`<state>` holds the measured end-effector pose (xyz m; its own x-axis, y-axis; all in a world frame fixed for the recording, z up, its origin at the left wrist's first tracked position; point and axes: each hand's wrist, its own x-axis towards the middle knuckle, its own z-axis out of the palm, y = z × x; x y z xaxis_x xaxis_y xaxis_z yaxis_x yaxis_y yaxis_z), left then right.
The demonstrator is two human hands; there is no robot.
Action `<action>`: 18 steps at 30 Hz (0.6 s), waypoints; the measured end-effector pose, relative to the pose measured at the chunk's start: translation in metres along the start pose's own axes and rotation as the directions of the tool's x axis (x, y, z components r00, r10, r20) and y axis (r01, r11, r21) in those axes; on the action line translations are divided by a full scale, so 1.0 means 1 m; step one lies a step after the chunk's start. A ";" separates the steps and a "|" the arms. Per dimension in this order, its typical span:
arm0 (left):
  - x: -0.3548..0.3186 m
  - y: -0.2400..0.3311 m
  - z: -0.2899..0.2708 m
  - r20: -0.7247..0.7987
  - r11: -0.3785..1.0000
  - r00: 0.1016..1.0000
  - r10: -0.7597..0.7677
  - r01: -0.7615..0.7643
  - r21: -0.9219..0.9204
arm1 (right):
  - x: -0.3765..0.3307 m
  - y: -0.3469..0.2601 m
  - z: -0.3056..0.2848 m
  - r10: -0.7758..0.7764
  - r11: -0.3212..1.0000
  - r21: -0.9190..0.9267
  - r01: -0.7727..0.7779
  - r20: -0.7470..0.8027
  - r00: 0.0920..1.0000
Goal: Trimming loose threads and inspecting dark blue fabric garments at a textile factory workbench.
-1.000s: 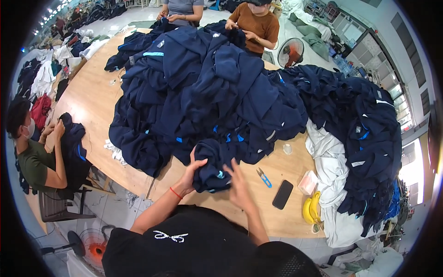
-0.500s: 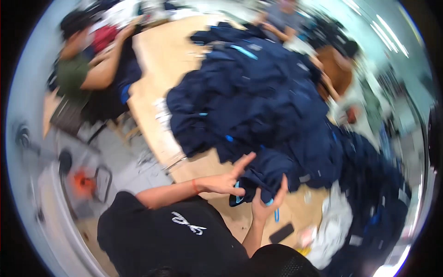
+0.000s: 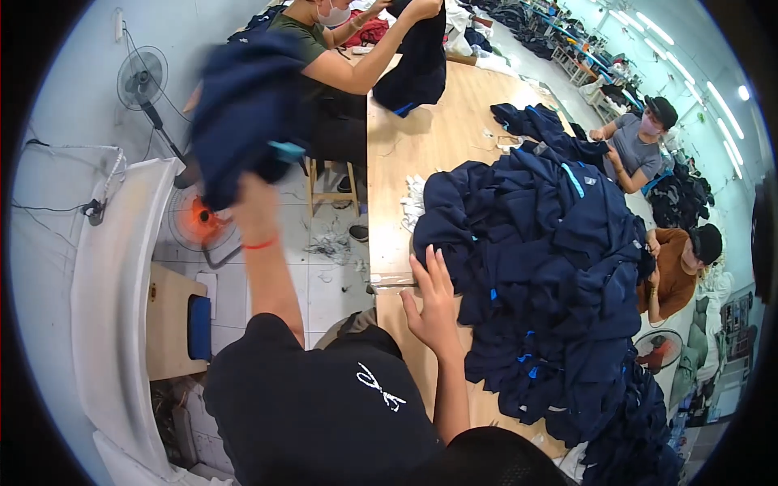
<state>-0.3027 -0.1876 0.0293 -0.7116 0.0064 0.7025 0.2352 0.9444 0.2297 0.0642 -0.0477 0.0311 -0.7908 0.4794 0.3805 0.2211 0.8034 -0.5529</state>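
Out to the left, past the table edge, my left hand (image 3: 256,206) grips a dark navy garment (image 3: 247,113) and holds it up. The garment is blurred by motion, and a light-blue strip shows at its lower side. My right hand (image 3: 435,312) rests open at the near left edge of the big heap of navy garments (image 3: 543,267), fingers spread and pointing away from me. No garment is in it. Bits of bright blue trim and pale labels show among the folds of the heap.
The wooden table (image 3: 405,154) carries the heap. A person in green (image 3: 340,65) works at the far left; others in grey (image 3: 632,150) and brown (image 3: 671,275) sit along the right. Left are a wall fan (image 3: 143,77), a floor fan with an orange centre (image 3: 201,220) and a white ledge (image 3: 121,283).
Both hands were together on a navy garment over the table. My left hand has swung it up and left; my right has let go and come to the heap. The view has turned left.
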 end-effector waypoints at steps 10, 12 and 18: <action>0.342 -0.114 -0.066 -0.985 0.974 0.163 0.057 -0.224 0.019 | -0.136 0.067 0.112 0.205 0.945 -0.303 -0.121 0.261 0.943; 0.339 -0.072 -0.082 -0.990 0.948 -0.134 0.033 -0.309 0.074 | -0.135 0.067 0.108 0.188 0.963 -0.231 -0.139 0.205 0.960; 0.396 0.097 -0.102 -0.364 0.719 0.912 0.190 -0.381 -0.581 | -0.135 0.065 0.106 0.152 0.963 -0.241 -0.118 0.127 0.980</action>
<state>-0.4942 -0.1273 0.3991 -0.3634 0.0655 0.9293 0.8250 0.4861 0.2883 0.1245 -0.0973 -0.1350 -0.8142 0.5469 0.1947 0.4438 0.8027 -0.3985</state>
